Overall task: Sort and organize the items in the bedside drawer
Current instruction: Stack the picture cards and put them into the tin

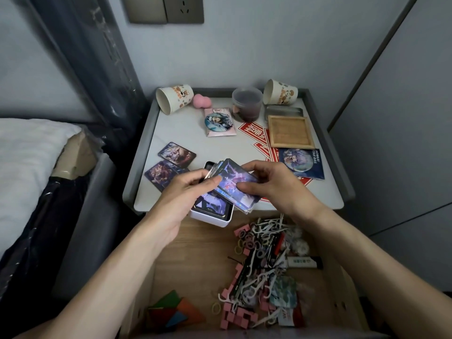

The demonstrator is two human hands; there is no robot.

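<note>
progress: partway, judged | stack of cards pinched by left hand and right hand over white box | some items laid out on nightstand | clutter left unsorted in drawer

Ahead of left hand: bare tabletop up to badge packet, free to pass. To its left, 2 loose cards lie flat. Ahead-right of right hand: wooden frame & jar. White box sits directly under the held card stack. Below left hand, drawer floor is bare; below right hand, clutter pile.
</note>
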